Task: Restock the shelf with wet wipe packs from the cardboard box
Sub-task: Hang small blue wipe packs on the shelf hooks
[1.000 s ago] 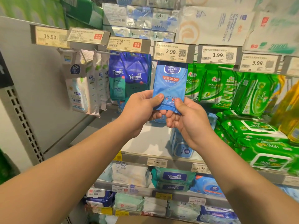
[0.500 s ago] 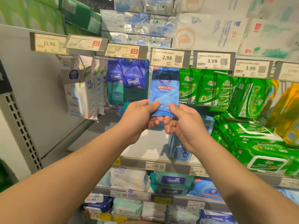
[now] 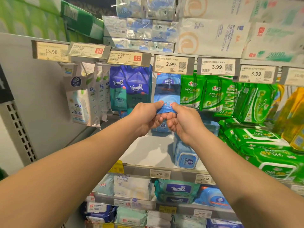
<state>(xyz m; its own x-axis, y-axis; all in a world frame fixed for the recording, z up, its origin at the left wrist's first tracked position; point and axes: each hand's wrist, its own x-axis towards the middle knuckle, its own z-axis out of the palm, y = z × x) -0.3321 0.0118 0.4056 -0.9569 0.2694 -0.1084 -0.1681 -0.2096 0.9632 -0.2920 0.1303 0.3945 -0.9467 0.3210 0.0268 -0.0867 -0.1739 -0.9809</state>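
Blue wet wipe pack (image 3: 167, 94) pinched by both hands (image 3: 166, 119) under shop shelf's 2.99 tag (image 3: 171, 64).

Bare shelf board (image 3: 144, 150) is lying open at 6 o'clock below both hands, giving room to reach in. At 9 o'clock the dark Tempo packs (image 3: 131, 89) are hanging close beside the blue wipe pack (image 3: 167, 94); at 3 o'clock the green hanging packs (image 3: 189, 91) are crowding it just as tightly. The 2.99 price tag (image 3: 171, 65) is overhanging at 12 o'clock. Standing blue packs (image 3: 185, 153) are blocking the shelf at 5 o'clock, and stacked green packs (image 3: 263, 145) are filling the right.
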